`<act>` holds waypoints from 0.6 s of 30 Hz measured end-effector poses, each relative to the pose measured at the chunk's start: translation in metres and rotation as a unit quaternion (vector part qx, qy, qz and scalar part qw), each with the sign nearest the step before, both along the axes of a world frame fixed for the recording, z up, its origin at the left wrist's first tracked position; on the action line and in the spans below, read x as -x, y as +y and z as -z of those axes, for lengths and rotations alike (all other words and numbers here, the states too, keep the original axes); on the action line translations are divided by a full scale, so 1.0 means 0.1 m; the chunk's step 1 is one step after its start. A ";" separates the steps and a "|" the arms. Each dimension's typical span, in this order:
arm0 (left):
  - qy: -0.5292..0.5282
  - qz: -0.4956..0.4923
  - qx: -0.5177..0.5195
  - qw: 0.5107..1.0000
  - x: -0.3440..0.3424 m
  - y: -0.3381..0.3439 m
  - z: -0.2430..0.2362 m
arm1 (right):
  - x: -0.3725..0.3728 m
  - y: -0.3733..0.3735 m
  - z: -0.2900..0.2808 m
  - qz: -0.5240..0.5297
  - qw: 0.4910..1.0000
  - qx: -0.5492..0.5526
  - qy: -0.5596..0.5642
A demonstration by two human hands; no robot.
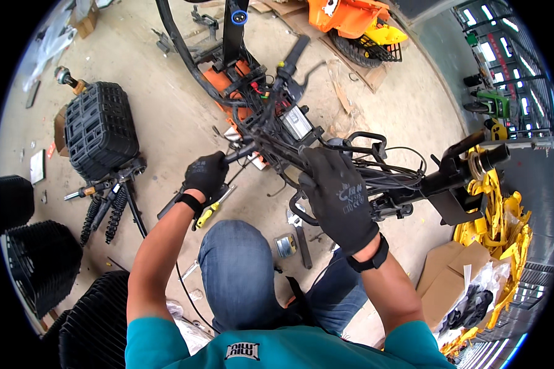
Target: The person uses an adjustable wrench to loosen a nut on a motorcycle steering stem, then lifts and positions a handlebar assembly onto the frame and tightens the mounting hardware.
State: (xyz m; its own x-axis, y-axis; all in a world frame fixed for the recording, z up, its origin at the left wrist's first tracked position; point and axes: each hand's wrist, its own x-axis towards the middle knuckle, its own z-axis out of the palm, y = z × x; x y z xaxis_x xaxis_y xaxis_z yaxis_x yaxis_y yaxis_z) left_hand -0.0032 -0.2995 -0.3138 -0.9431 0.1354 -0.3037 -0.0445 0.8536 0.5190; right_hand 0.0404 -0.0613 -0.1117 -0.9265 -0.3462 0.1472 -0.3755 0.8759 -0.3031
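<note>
A black vehicle frame [400,184], like a scooter's or small motorbike's, lies across the floor in front of me, with cables and a silver box [297,123] on it. My left hand [207,174], in a black glove, is closed around a black bar [244,150] that runs into the frame's middle and looks like part of the handlebar. My right hand [338,194], gloved too, lies over the frame's tubing with its fingers curled down; the fingertips are partly hidden. A handlebar grip [294,54] with a lever points away from me. Below my left hand lies a yellow-handled screwdriver [208,215].
Between my knees are a tape measure [285,246] and a metal wrench [303,246]. To the left stand a black crate [101,130], shock absorbers [114,212] and ribbed black parts [43,261]. Yellow frames [505,227] and cardboard [443,270] lie right; orange bodywork [351,18] is beyond.
</note>
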 end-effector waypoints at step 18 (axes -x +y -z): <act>0.389 -0.142 0.095 0.905 -0.36 -0.59 -2.62 | -1.42 1.18 -1.10 0.034 0.961 0.273 0.028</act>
State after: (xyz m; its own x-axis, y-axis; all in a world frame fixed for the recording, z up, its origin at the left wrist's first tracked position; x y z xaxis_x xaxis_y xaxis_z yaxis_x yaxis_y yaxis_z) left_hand 0.0331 -0.3587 -0.0517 -0.8698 -0.1315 0.4755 0.0397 0.9420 0.3332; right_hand 0.1827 0.0571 -0.0021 -0.9292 -0.1429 0.3408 -0.3531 0.6152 -0.7049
